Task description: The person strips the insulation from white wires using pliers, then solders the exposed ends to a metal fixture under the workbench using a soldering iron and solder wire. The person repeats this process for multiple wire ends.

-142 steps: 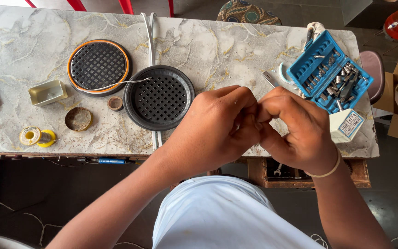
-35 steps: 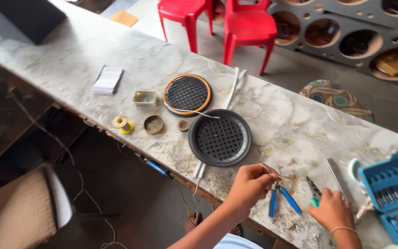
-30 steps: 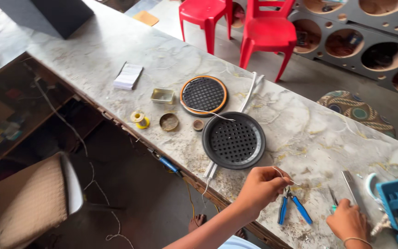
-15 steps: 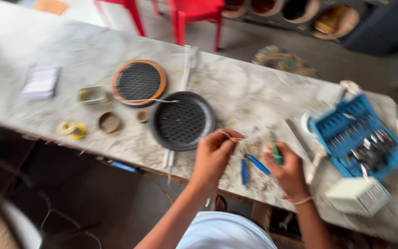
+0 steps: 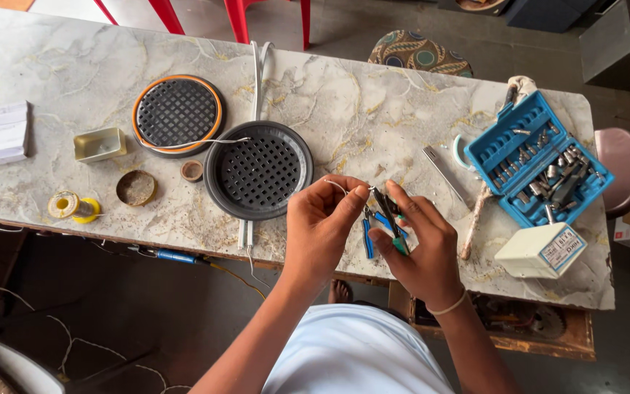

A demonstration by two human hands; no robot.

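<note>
My left hand (image 5: 320, 222) pinches a thin pale wire (image 5: 337, 185) between thumb and fingers, just right of the black round grille (image 5: 259, 170). My right hand (image 5: 418, 244) grips a small dark tool with a green tip (image 5: 390, 219), its point angled toward the wire. Blue-handled pliers (image 5: 368, 235) lie on the marble table (image 5: 373, 109) between and under the two hands.
An orange-rimmed grille (image 5: 177, 114), a small tin (image 5: 99, 144), a round dish (image 5: 136, 187), a solder spool (image 5: 72, 206) and a white pad (image 5: 2, 133) lie at left. A blue tool case (image 5: 537, 158), white box (image 5: 541, 251) and metal strip (image 5: 443, 173) sit at right. Red chair legs stand beyond.
The view swung back from the left end of the table to straight above my hands. My hands came together, and my right hand lifted the green-tipped tool up to the wire.
</note>
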